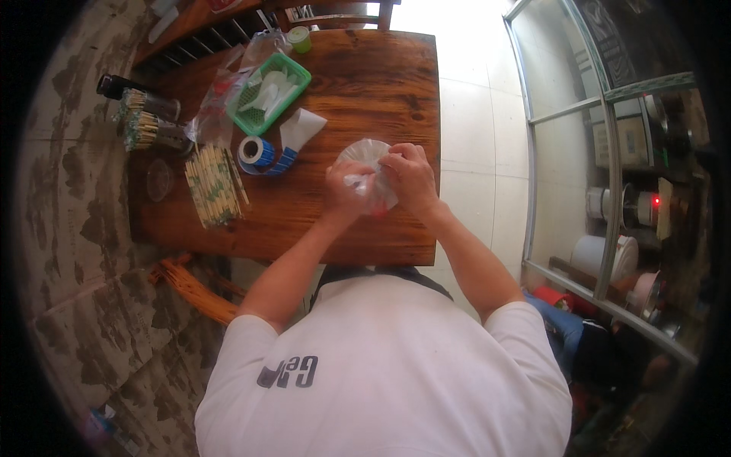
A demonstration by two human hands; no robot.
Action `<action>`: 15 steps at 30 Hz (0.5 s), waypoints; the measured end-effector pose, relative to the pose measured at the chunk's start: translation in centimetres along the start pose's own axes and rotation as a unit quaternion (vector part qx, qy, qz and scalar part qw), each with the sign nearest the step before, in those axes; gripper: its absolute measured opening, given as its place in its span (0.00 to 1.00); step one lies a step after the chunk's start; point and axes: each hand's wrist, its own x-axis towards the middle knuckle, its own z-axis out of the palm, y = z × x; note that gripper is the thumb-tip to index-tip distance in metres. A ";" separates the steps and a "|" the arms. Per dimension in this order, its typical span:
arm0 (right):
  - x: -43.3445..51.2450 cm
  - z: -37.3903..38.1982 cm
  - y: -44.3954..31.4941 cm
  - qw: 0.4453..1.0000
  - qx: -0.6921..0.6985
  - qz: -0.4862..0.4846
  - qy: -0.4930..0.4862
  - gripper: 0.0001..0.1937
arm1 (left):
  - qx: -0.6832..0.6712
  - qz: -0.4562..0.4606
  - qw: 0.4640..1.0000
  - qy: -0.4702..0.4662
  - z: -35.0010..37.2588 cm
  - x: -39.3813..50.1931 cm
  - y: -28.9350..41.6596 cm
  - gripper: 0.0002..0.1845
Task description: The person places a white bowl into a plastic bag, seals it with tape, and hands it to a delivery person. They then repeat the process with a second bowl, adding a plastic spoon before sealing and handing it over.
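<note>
Both of my hands grip a clear plastic bag (384,197) above the right part of the wooden table (377,85). A round, pale container (365,151) shows through the film; what it holds cannot be made out. My left hand (347,185) pinches the gathered plastic on the near left side. On the right, my right hand (412,171) has its fingertips on the bag's film, close to the left fingers. Left of the hands lies a roll of blue labels (256,152), its strip trailing towards a white backing paper (302,127).
A green plastic basket (269,94) holds white plastic spoons. Wrapped chopsticks (212,185) lie in a pile, and more stand in holders (165,134) at the left edge. A clear round lid (160,180), a green-and-white cup (299,40) and a wooden chair (194,288) are nearby.
</note>
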 end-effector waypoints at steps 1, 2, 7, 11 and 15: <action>0.0 -0.1 -0.1 1.000 -0.001 0.004 -0.006 0.07 | 0.011 0.004 1.000 -0.001 0.1 0.1 0.3 0.08; 0.0 -0.1 -0.1 1.000 -0.001 0.007 -0.007 0.07 | 0.022 0.010 1.000 0.002 0.2 0.2 0.5 0.08; 0.0 0.2 0.3 1.000 0.025 -0.004 0.013 0.07 | 0.040 0.023 0.999 0.007 0.8 0.7 0.2 0.07; 0.0 0.3 0.8 1.000 0.019 -0.017 0.008 0.07 | 0.002 0.000 1.000 0.015 1.0 0.2 -0.5 0.06; 0.4 0.0 0.8 1.000 -0.018 -0.016 -0.017 0.09 | 0.010 0.011 1.000 0.010 0.9 -0.1 -1.0 0.05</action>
